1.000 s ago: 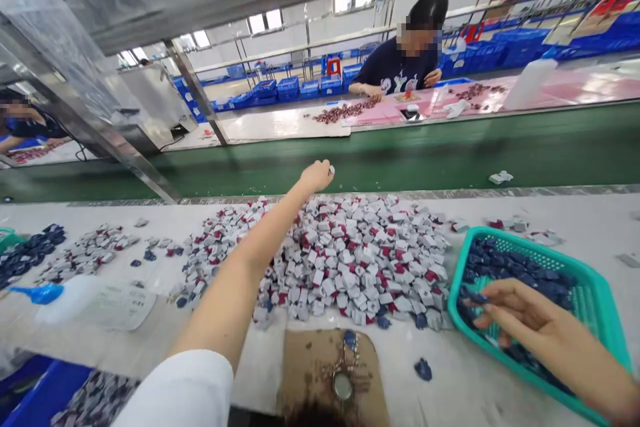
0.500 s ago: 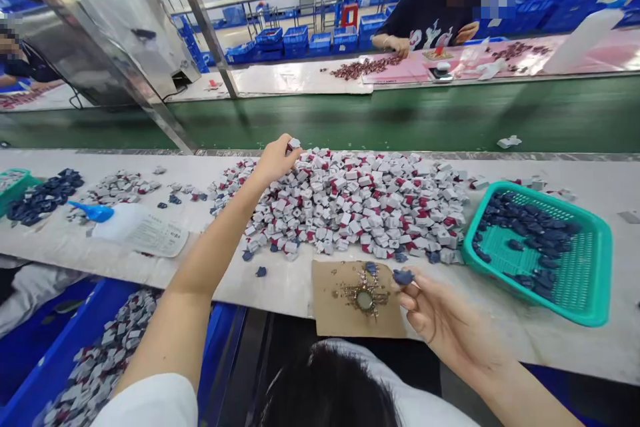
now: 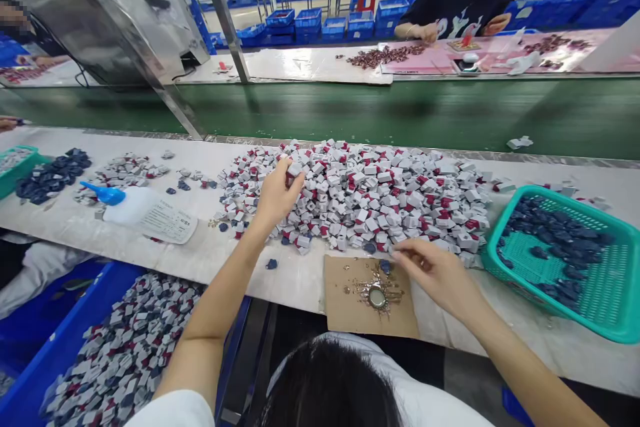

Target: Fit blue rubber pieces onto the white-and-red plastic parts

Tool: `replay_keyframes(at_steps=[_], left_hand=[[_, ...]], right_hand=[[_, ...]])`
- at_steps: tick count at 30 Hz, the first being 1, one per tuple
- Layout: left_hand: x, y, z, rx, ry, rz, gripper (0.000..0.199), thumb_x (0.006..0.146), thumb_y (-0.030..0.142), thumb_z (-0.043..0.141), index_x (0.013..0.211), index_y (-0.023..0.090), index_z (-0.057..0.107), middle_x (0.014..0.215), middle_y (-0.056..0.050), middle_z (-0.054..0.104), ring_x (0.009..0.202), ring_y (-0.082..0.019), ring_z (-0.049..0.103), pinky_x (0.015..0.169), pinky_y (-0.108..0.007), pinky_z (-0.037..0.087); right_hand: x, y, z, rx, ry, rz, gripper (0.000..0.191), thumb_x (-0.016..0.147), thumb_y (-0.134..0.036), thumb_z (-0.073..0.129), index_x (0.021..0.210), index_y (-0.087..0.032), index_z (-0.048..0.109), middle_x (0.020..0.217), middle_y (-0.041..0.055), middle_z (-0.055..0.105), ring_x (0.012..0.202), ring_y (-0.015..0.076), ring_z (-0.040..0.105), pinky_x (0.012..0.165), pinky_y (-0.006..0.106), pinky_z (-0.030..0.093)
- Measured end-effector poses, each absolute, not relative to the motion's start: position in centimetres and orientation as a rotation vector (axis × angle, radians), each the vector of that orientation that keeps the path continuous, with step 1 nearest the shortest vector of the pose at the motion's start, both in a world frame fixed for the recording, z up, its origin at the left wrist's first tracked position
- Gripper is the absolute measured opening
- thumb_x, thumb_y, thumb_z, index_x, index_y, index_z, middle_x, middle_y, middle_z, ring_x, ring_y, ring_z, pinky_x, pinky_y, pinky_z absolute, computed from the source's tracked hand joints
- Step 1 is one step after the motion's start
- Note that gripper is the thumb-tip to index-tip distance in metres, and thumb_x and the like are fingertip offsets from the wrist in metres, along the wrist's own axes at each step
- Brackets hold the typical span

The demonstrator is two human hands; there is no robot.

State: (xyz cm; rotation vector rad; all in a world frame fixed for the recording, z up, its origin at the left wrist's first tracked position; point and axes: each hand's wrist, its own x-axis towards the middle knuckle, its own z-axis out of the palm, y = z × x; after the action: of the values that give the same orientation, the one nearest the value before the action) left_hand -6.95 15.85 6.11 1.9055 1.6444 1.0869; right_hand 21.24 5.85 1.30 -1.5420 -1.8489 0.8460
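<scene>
My left hand (image 3: 277,193) reaches to the left part of a heap of small light-grey and dark-red blocks (image 3: 360,193). Its thumb and fingers pinch one light-grey block (image 3: 295,169). My right hand (image 3: 435,270) is at the heap's front edge, over the corner of a brown cardboard piece (image 3: 345,313). Its fingertips are drawn together; whether something small is between them is hidden. On the cardboard lie a round metal cap (image 3: 377,296) amid glossy brown splatter, and a dark-blue piece (image 3: 385,267) close to my right fingertips.
A green basket (image 3: 560,310) with dark-blue pieces stands right. Leftward lie a white bottle (image 3: 160,213) with a blue nozzle and dark-blue pieces (image 3: 53,177). A blue bin (image 3: 30,380) of blocks sits below. Beyond the green belt (image 3: 320,103), a person (image 3: 450,7) works.
My left hand has come down and nearer along the heap. My right hand has moved up to the heap's edge; the dark-blue piece it held no longer shows in its fingers. The view has shifted.
</scene>
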Motion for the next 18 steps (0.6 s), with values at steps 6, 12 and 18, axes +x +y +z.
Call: replay_keyframes(at_steps=[6, 12, 18], left_hand=[[-5.7, 10.4, 4.4, 1.639, 1.565, 1.369, 0.019, 0.085, 0.040, 0.049, 0.088, 0.021, 0.046, 0.068, 0.002, 0.056, 0.056, -0.011, 0.054, 0.053, -0.021, 0.040], [-7.0, 7.6, 3.1, 1.495, 1.606, 1.294, 0.020, 0.082, 0.039, 0.054, 0.089, 0.021, 0.050, 0.071, 0.002, 0.059, 0.058, -0.012, 0.056, 0.056, -0.022, 0.045], [-6.8, 7.6, 3.2, 1.458, 1.547, 1.318, 0.019, 0.082, 0.038, 0.055, 0.085, 0.021, 0.051, 0.069, 0.002, 0.058, 0.057, -0.013, 0.054, 0.053, -0.024, 0.045]], right_hand=[[18.0, 7.9, 1.0, -1.535, -2.545, 0.471, 0.014, 0.085, -0.017, 0.050, 0.083, -0.014, 0.064, 0.085, 0.0099, 0.061, 0.078, 0.0203, 0.059, 0.056, 0.025, 0.040], [16.1, 8.9, 3.2, -1.545, -2.948, 0.201, 0.008, 0.085, -0.008, 0.054, 0.084, -0.009, 0.062, 0.083, 0.0066, 0.062, 0.077, 0.0161, 0.059, 0.063, 0.026, 0.047], [16.5, 9.7, 3.3, -1.432, -3.094, 0.134, 0.009, 0.088, -0.016, 0.056, 0.091, -0.009, 0.060, 0.086, 0.0032, 0.061, 0.078, 0.0133, 0.059, 0.068, 0.028, 0.050]])
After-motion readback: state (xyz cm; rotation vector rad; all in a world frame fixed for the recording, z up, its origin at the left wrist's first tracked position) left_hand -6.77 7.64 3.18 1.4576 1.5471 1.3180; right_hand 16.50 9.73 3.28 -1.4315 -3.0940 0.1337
